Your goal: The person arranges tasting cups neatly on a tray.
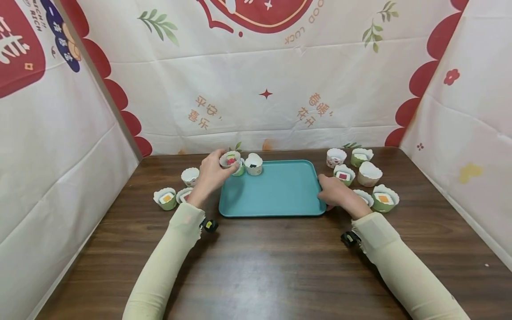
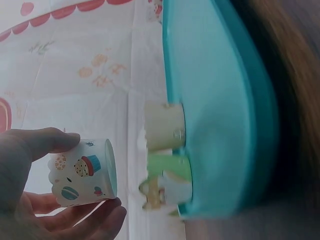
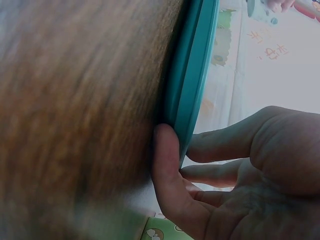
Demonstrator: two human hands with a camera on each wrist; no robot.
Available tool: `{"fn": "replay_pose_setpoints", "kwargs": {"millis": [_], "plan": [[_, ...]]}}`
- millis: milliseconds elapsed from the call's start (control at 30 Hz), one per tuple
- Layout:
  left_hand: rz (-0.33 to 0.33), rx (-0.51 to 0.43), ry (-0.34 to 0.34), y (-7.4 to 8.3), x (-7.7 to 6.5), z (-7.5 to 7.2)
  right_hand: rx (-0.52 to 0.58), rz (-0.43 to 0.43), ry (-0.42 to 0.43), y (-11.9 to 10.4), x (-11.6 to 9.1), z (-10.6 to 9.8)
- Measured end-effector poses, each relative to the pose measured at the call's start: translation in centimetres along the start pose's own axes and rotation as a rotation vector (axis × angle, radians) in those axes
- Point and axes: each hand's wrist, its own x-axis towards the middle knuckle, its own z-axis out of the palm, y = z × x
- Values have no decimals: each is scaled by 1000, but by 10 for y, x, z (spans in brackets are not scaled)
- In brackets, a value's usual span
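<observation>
Over the back left corner of the teal tray [image 1: 276, 191], my left hand [image 1: 213, 173] holds a white paper baking cup [image 2: 85, 172] printed with cupcakes, thumb on one side and fingers on the other. Something pink and green shows inside it. On the tray below stand a green baking cup [image 2: 170, 182], partly hidden in the head view, and a cream one [image 1: 254, 164] with a dark-topped white piece inside. My right hand [image 1: 337, 192] grips the tray's right edge, a finger or thumb on either side of the rim.
Left of the tray are a white cup [image 1: 190, 176], a green cup [image 1: 166, 198] with an orange-topped piece, and another partly behind my wrist. Several cups, including a beige one [image 1: 369, 173], stand around my right hand. Printed cloth [image 1: 256, 89] hangs behind and beside the wooden table [image 1: 256, 266].
</observation>
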Motion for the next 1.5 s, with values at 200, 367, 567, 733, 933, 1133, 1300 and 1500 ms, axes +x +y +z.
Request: {"fn": "replay_pose_setpoints", "kwargs": {"millis": [200,367,567,733,933,1133,1300,1500], "plan": [[63,-10,-29,18,3,21,0,17,-4,-1,1,1],[118,-23,-54,36,10,37,-14,25,-2,0,2,1],[162,30,-91,55,23,49,-19,24,-1,-1,1,0],[195,111,-163,66,38,58,-30,34,7,0,1,0],[215,177,-242,72,56,65,-32,42,-1,2,3,0],[229,193,-299,71,69,71,-28,27,5,3,3,-1],[237,218,-325,67,75,76,-34,21,11,2,2,-2],[239,307,-345,62,79,84,-29,29,3,1,1,-1]]}}
